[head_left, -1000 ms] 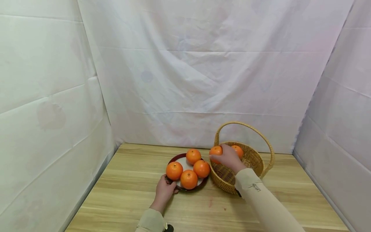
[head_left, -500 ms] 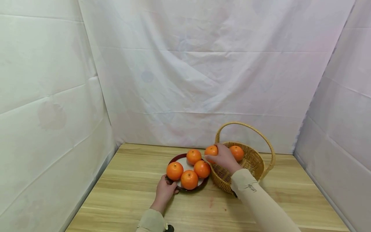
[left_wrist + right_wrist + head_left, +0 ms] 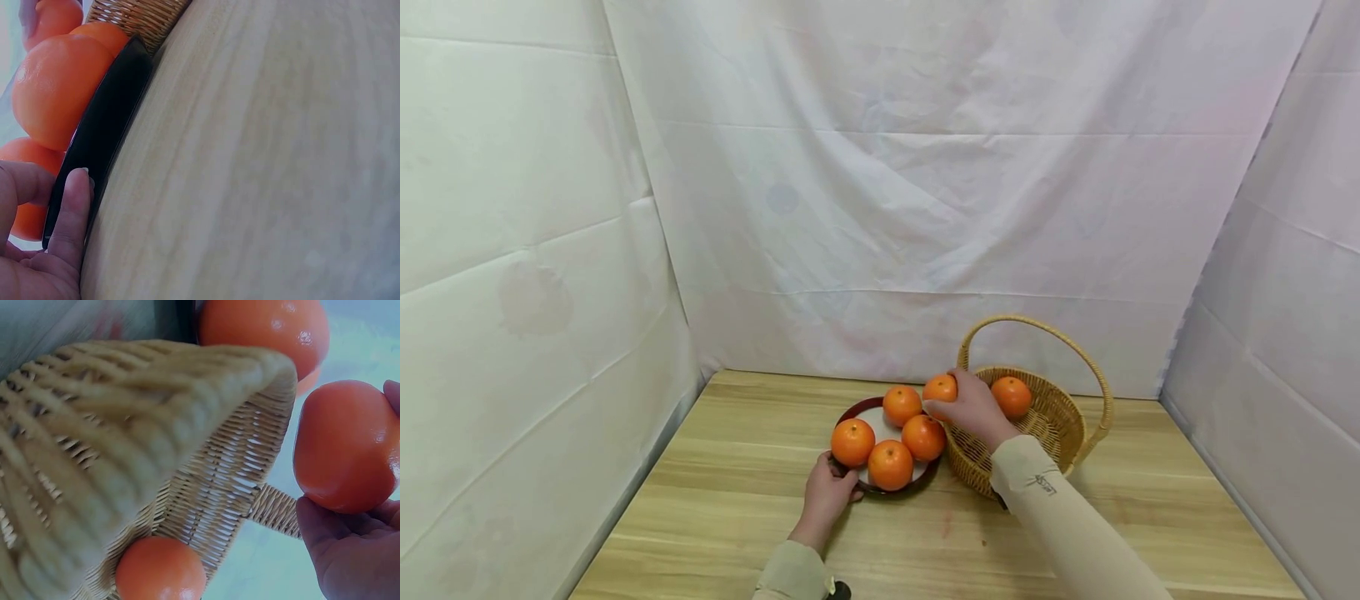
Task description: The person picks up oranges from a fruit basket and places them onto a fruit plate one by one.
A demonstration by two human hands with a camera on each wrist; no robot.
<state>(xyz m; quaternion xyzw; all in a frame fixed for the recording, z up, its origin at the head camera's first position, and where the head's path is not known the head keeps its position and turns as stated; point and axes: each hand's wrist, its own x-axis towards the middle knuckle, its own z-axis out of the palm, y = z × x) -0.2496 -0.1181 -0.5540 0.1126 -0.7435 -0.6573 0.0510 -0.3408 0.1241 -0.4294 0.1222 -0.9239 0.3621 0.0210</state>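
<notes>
Lettered on right sleeve [image 3: 1043,485], too small to read. Reaching forward with right hand [image 3: 973,410], gripping orange fruit [image 3: 939,389] between basket [image 3: 1057,410] and plate [image 3: 878,420]; pinching plate rim with left hand [image 3: 827,492].

Glossy orange fruit [image 3: 347,447] held aloft, dark-rimmed white plate [image 3: 882,423] carrying four more fruits [image 3: 891,465], wicker basket [image 3: 967,468] beside, another fruit [image 3: 1011,397] inside.

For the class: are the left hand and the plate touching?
Touching. The left wrist view shows it: a finger of the left hand lies against the dark outside of the plate.
</notes>
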